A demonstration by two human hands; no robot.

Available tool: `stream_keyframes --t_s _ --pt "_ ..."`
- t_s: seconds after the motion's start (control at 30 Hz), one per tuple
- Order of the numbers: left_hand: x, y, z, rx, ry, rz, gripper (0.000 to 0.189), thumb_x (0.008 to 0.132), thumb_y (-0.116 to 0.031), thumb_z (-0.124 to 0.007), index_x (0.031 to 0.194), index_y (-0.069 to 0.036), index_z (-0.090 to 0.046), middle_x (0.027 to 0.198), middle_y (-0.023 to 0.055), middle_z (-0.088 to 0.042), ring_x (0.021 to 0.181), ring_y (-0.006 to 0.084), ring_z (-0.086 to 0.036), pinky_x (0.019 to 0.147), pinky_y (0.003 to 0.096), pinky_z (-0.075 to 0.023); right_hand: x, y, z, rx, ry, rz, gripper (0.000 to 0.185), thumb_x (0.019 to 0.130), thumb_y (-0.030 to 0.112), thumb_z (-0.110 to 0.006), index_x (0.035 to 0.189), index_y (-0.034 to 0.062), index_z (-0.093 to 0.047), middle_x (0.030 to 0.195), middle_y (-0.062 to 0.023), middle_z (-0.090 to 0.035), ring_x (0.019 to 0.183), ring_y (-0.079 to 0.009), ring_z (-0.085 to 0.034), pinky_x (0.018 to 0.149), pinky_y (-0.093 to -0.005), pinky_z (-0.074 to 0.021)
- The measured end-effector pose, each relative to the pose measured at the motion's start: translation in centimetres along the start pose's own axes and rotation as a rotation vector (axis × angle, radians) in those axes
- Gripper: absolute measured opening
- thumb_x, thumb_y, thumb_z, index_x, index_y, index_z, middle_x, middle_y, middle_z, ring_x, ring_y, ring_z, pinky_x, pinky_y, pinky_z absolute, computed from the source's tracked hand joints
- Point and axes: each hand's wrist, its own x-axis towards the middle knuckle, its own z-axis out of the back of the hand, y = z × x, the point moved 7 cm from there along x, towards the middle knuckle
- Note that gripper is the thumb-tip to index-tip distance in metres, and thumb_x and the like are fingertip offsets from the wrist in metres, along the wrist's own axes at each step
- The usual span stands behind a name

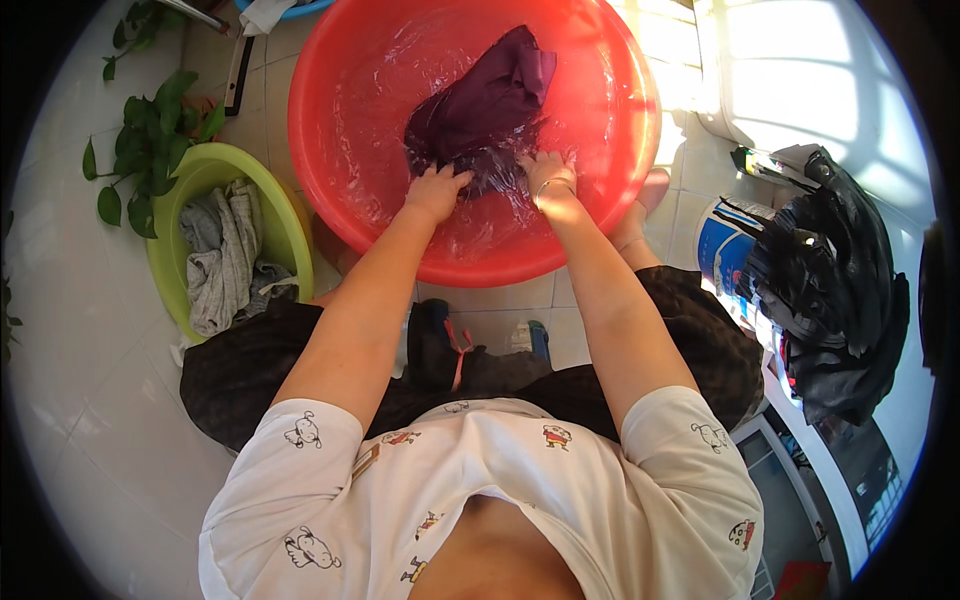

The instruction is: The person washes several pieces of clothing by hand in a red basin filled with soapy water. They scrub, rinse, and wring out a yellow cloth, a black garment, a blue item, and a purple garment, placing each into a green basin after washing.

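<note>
A dark purple garment (487, 97) lies wet and bunched in a large red plastic basin (352, 225), partly under shallow, rippling water. My left hand (437, 191) grips its near left edge, with the fingertips in the water. At the near right edge my right hand (551, 176), with a thin bracelet at the wrist, has its fingers curled on the cloth. Between the two hands, water splashes over the fabric and blurs its near edge.
To the left stands a yellow-green tub (161, 255) holding grey knitted clothes (225, 262), beneath a leafy potted plant (142, 150). Black clothing (817, 270) hangs on the right, beside a blue and white bucket (720, 240). A blue basin (307, 6) shows at the top edge.
</note>
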Motion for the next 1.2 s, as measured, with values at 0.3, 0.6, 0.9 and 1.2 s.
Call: stream_keyframes --t_s 0.3,0.6,0.9,1.2 --pt "-3.5 6.7 10.5 -0.509 -0.01 0.133 0.036 0.095 -0.032 -0.061 0.127 -0.016 -0.061 0.132 0.013 -0.06 0.122 0.0297 -0.056 0.1 0.0392 -0.0444 1.4 -7.9 0.9 1.334 -0.058 0.173 0.029 0.082 0.006 -0.07 0.109 -0.004 -0.066 0.089 -0.0097 -0.068 0.071 -0.0144 -0.063 0.064 -0.0293 -0.0507" --pt "-10.3 3.3 24.7 -0.698 -0.697 -0.289 0.026 0.091 -0.015 -0.066 0.115 -0.007 -0.064 0.109 0.0067 -0.068 0.104 0.0249 -0.064 0.092 0.0317 -0.0476 -10.8 -10.3 17.0 1.629 -0.579 0.272 0.013 0.087 0.011 -0.067 0.096 0.0011 -0.07 0.069 -0.0022 -0.061 0.059 -0.0121 -0.053 0.06 -0.0256 -0.0452" --pt "-8.6 4.0 9.7 0.204 -0.376 -0.144 0.028 0.079 -0.003 -0.066 0.105 -0.015 -0.065 0.103 0.005 -0.064 0.1 0.0246 -0.064 0.085 0.044 -0.0479 -6.5 -4.6 3.2 0.646 -0.408 0.121 0.031 0.087 0.027 -0.069 0.114 0.0159 -0.06 0.111 -0.0113 -0.065 0.109 -0.0315 -0.059 0.09 -0.0423 -0.0499" --pt "-7.0 3.9 3.3 0.584 0.103 0.141 0.044 0.098 -0.016 -0.045 0.14 -0.027 -0.05 0.122 0.0112 -0.06 0.11 0.0319 -0.063 0.095 0.0519 -0.0421 -5.4 3.6 -4.1 -0.243 0.079 0.071 0.065 0.088 0.043 -0.067 0.147 0.024 -0.044 0.139 -0.0085 -0.055 0.125 -0.0284 -0.055 0.105 -0.0424 -0.0442"
